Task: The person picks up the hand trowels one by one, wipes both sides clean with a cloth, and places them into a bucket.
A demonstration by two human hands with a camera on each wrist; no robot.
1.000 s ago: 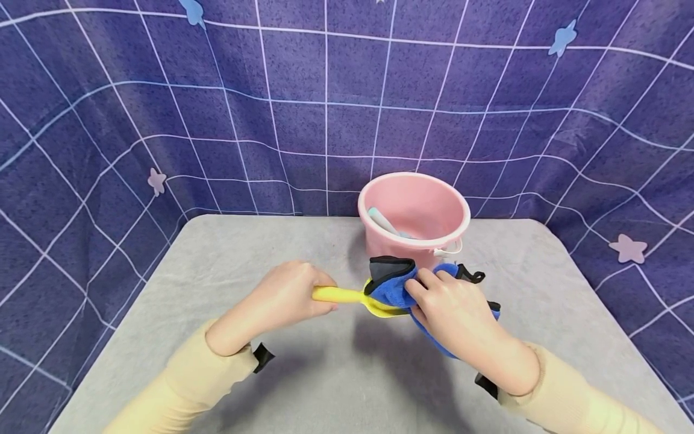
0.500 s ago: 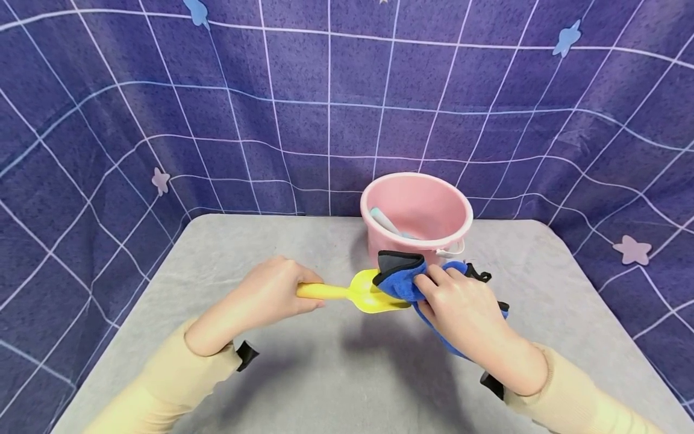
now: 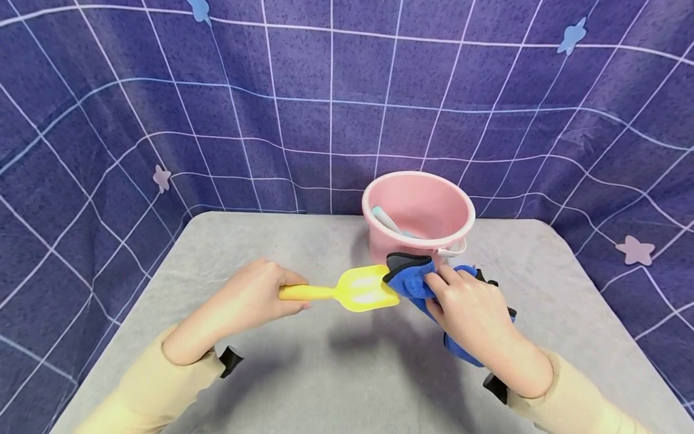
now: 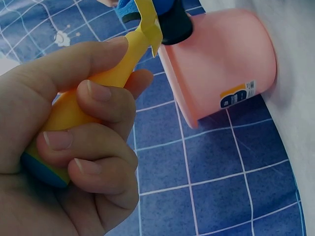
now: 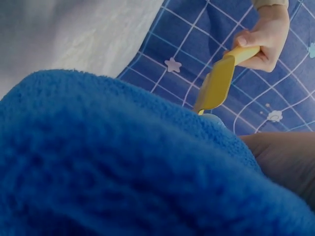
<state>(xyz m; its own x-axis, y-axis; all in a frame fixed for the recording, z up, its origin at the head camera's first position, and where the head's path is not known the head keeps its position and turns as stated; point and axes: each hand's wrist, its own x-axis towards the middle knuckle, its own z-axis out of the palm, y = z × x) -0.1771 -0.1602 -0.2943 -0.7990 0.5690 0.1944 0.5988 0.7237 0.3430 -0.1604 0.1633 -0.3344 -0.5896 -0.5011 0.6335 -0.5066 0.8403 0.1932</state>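
My left hand [image 3: 257,296] grips a yellow toy shovel [image 3: 364,289] by its handle, and the scoop points right, above the table. In the left wrist view the fingers curl round the yellow handle [image 4: 74,110], which has a dark blue-green end. Bunched in my right hand [image 3: 473,304] is a blue cloth [image 3: 413,282] with black edging and a dark grey underside. The cloth's left corner meets or overlaps the tip of the scoop; whether they touch I cannot tell. In the right wrist view the blue cloth [image 5: 123,162] fills most of the picture and hides most of that hand.
A pink bucket [image 3: 379,241] with a white handle stands at the back of the grey-covered table [image 3: 260,235], just behind the cloth. Inside it leans a pale blue-and-white stick-like object [image 3: 386,220]. A dark blue gridded curtain [image 3: 303,132] closes off the back and sides.
The left hand has drawn the shovel leftward, so its scoop now shows almost fully from under the cloth. The right hand with the cloth has shifted slightly right.
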